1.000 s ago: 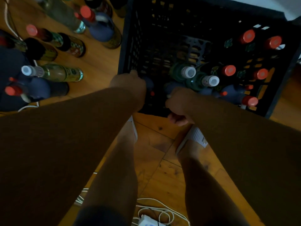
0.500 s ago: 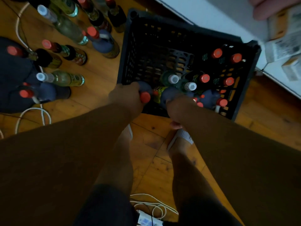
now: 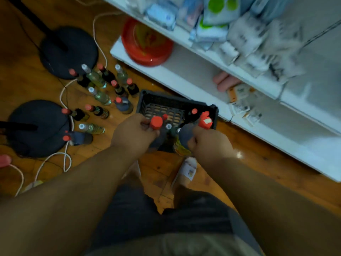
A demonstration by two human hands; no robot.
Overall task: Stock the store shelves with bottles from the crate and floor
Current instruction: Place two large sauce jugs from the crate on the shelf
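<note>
Wooden plank floor (image 3: 230, 163) bearing a black crate (image 3: 177, 106), standing red- and white-capped bottles (image 3: 103, 93), two round black stand bases (image 3: 69, 51), white cables (image 3: 64, 159); white shelves (image 3: 184, 78) holding a red basin (image 3: 145, 43) and blurred packets (image 3: 239, 106)

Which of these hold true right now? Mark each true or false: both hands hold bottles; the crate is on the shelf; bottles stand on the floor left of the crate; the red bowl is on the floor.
1. Both hands hold bottles. True: the left hand grips a red-capped bottle and the right hand grips another red-capped bottle.
2. The crate is on the shelf. False: it sits on the wooden floor.
3. Bottles stand on the floor left of the crate. True: floor bottles.
4. The red bowl is on the floor. False: it rests on the white bottom shelf.
</note>
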